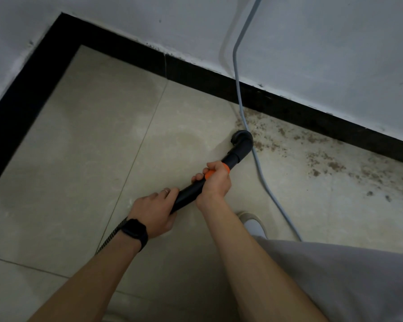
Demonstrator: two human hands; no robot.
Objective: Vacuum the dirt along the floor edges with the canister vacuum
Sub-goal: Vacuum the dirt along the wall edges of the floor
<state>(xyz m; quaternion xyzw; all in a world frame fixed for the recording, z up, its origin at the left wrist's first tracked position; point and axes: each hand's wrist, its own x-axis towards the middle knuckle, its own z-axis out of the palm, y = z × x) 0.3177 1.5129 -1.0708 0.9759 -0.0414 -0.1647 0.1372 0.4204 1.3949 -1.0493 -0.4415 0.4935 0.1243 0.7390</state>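
Both hands clamp the rigid black plastic vacuum wand (239, 152): right hand (215, 181) at its orange collar (226, 167), left hand (153, 213) behind; round nozzle (241, 137) on floor just beyond our right hand. Left of our hands the smooth beige tiles (102, 147) look clean; gritty brown dirt (323, 159) rightward, along black skirting (335, 122), remains.

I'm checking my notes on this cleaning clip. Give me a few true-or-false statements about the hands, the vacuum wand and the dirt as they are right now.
1. The left hand and the right hand both grip the vacuum wand. True.
2. The nozzle sits in the corner of the room. False: it is well away from the corner, on the floor beside the grey cable.
3. Brown dirt lies along the black baseboard, to the right of the nozzle. True.
4. A watch is worn on the right wrist. False: the black watch is on the left wrist.
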